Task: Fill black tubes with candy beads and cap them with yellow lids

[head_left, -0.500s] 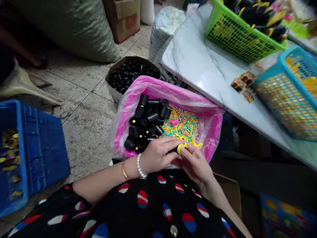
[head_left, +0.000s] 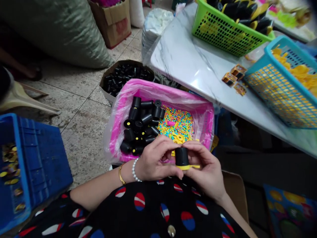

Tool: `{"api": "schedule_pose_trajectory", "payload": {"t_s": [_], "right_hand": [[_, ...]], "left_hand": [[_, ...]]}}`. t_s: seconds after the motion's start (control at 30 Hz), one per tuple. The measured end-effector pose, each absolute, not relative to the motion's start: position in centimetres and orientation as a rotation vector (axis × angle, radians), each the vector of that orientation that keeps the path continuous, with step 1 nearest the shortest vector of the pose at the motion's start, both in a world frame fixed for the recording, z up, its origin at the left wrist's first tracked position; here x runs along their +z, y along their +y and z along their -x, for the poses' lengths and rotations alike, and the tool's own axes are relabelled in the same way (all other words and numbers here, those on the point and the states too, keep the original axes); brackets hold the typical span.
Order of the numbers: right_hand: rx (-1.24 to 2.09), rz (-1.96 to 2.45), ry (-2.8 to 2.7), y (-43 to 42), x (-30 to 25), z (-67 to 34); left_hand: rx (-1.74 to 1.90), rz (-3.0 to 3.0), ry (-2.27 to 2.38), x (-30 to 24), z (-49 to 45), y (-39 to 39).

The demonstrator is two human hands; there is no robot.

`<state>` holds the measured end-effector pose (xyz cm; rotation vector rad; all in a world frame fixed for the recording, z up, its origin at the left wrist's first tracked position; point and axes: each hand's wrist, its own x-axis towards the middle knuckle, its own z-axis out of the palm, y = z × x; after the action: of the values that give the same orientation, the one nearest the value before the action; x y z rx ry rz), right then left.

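Both my hands hold one short black plastic cylinder (head_left: 181,156) with a yellow ring-shaped piece (head_left: 184,167) on its lower end; a thin yellow tab sticks out to the right. My left hand (head_left: 158,158), with a pearl bracelet on the wrist, grips it from the left, closed. From the right, my right hand (head_left: 206,165) is closed round it with thumb and fingers. Beyond them lies a pink tub (head_left: 170,87) lined with clear plastic. In it are several black cylinders (head_left: 138,125), small coloured beads (head_left: 177,117), a pink piece (head_left: 170,123) and loose yellow rings (head_left: 178,138).
A marble-patterned table (head_left: 178,56) at right bears a green basket (head_left: 230,36), a blue basket (head_left: 279,89) and small printed boxes (head_left: 234,76). A sack of black parts (head_left: 126,77) stands behind the tub. At left is a blue crate (head_left: 44,158).
The black cylinder has turned in my hands and now stands upright with its yellow ring at the bottom. My fingers have moved to its two ends. The view has shifted slightly.
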<state>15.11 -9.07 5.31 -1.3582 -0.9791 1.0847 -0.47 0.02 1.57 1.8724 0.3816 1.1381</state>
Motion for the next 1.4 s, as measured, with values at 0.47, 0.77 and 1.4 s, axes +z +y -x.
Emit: {"api": "schedule_pose_trajectory", "payload": {"t_s": [0.47,0.77,1.4], "right_hand": [[1.497,1.052,-0.766,-9.8,4.0,-16.7],[1.717,0.999,-0.54,-7.4,0.9,-17.4],[1.379,1.416,-0.668,-7.4,1.6,-14.1]], "left_hand": [[1.124,-1.7,0.312,1.0,0.4,0.1],[0.953,-1.576,0.469,1.3,-0.1,0.5],[0.834,-2.011,0.532,1.0,0.0,0.3]]}}
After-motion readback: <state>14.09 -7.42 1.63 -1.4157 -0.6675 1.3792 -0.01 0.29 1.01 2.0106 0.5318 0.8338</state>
